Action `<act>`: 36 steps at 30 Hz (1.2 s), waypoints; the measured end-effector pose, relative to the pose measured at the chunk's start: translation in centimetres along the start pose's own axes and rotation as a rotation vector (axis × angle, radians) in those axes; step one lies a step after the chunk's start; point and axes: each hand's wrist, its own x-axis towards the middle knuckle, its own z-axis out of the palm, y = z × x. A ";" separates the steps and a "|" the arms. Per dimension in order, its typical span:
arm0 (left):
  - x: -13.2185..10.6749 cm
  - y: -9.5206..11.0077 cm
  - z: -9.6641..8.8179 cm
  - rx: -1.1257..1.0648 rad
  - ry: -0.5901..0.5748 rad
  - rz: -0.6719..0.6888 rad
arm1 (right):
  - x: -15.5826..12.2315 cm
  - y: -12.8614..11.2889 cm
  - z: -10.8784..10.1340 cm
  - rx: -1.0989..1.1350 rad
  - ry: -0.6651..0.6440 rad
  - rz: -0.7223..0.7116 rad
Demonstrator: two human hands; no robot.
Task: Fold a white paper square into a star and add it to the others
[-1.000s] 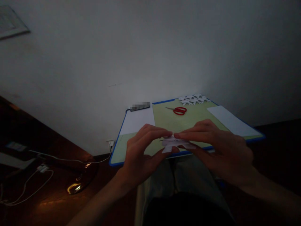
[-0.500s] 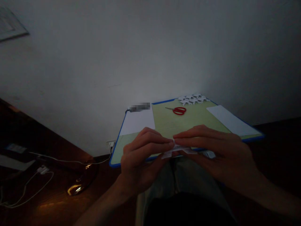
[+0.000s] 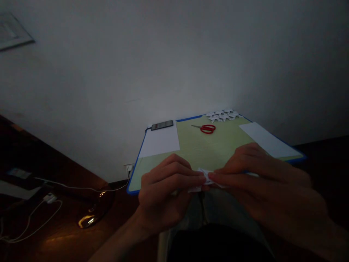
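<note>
A small piece of folded white paper is pinched between my two hands, just past the near edge of the table. My left hand is closed on its left side, fingertips and thumb pressed together. From the right, my right hand grips the same paper, its fingertips almost meeting those of the left. Fingers hide much of the paper, and its exact folded shape is hard to make out. Beyond the hands, red-handled scissors lie on the green tabletop, blades pointing left.
Several folded white paper pieces sit at the back right of the table. White sheets lie at the left and right. A phone with a cable rests on the left sheet. A wall stands behind.
My right hand has shifted slightly right and nearer me, its fingers now more bunched. The folded paper is a little lower, with a peak showing at its top.
</note>
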 end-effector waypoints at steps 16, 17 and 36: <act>1.7 0.7 -0.8 0.003 -0.007 0.153 | -1.6 1.6 1.7 0.391 0.216 -0.001; 1.8 0.8 -0.7 -0.004 -0.006 0.158 | -1.6 1.5 1.8 0.411 0.221 -0.003; 1.6 1.3 1.1 -0.199 0.116 0.028 | -1.2 1.3 2.3 0.468 0.285 -0.021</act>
